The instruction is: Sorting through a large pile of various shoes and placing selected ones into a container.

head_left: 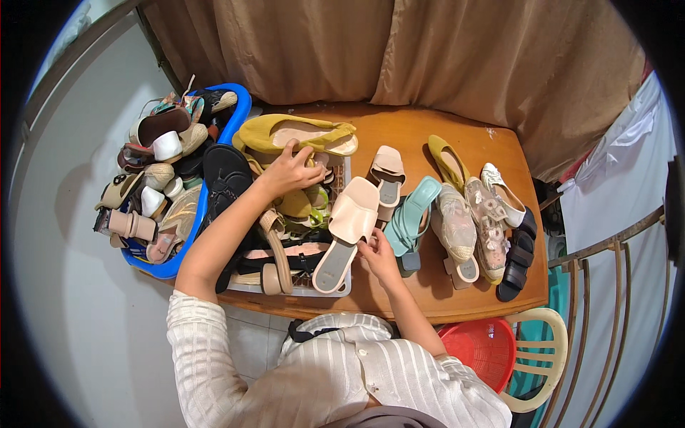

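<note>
The right hand (pixel 381 258) pinches one beige sandal (pixel 354 214) by its edge, fingers closed, seemingly keeping it clear of the white crate (pixel 303 292); the left hand (pixel 294 171) curls at one yellow shoe (pixel 260 133) above the crate, its grip too hidden to tell; one blue tub (pixel 168 269) keeps other shoes (pixel 168 146) together.

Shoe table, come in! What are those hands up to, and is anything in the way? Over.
Left hand on yellow flat. Right hand gripping beige slide by its edge. Teal sandal close by; piled shoes crowd left hand.
</note>
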Available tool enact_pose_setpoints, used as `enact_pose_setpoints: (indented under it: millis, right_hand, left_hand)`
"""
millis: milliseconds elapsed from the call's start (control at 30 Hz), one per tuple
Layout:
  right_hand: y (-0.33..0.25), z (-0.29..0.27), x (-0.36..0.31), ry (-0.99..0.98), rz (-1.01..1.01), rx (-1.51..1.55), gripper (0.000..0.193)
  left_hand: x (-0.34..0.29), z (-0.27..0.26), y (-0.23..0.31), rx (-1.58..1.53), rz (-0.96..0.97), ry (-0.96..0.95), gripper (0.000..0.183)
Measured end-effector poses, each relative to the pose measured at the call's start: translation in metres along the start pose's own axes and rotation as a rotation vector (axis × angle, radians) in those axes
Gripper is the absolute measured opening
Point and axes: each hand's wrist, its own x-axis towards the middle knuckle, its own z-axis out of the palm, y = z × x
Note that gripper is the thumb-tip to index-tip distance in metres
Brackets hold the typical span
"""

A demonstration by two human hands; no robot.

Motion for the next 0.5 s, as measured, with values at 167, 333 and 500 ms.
enact_pose_setpoints:
  millis: [167,333,500]
  right_hand:
    - [0.002,-0.002,0.003,-0.005,-0.004,-0.031,0.035]
    - [0.000,-0.001,0.002,-0.016,-0.002,-0.052,0.034]
    - [0.000,0.000,0.004,-0.022,0.001,-0.057,0.033]
  left_hand:
    - [-0.009,-0.023,-0.008,-0.003,-0.043,0.099,0.025]
    - [-0.011,-0.041,-0.005,-0.115,-0.062,0.097,0.022]
    - [-0.001,-0.040,0.022,-0.217,0.125,-0.066,0.017]
